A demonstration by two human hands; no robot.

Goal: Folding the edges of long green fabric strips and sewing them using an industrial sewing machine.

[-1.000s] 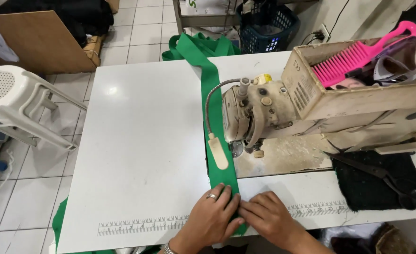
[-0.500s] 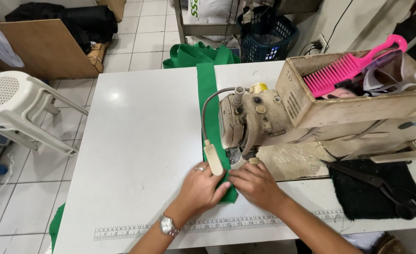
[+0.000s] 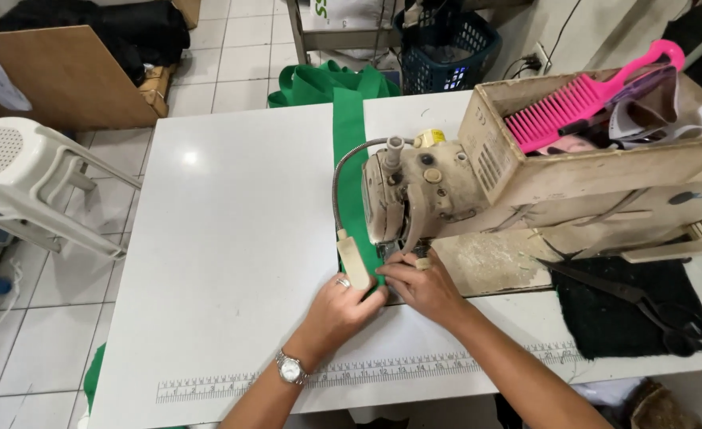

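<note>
- The left hand (image 3: 343, 302) reaches in from the bottom edge, forearm angled up and to the right, with a wristwatch (image 3: 290, 368) at the wrist and a ring on one finger.
- Its palm faces down and the fingers are curled loosely over the near end of the green fabric strip (image 3: 349, 135), pressing it flat on the white surface (image 3: 232, 238); it is not clenched but holds the cloth down.
- The right hand (image 3: 422, 287) comes in from the lower right, forearm slanting up and to the left, knuckles raised and fingertips pinched on the fabric's edge just under the head of the sewing machine (image 3: 422, 191).
- The two hands touch, side by side, right in front of the needle area; the needle itself is hidden behind the fingers.
- The green fabric strip runs straight away from the hands, under the machine head, across the surface, and drops off the far edge into a bunched green pile.
- A small beige lamp head on a flexible neck (image 3: 354, 258) lies just beside the left hand's fingers.
- A printed ruler strip (image 3: 208, 388) runs along the near edge of the surface, below both wrists.
- On top of the machine sits an open box holding a pink comb (image 3: 581, 99).
- Black scissors (image 3: 645, 302) lie on a dark cloth to the right, well apart from the hands.
- A white plastic stool (image 3: 25, 183) stands on the tiled floor to the left.
</note>
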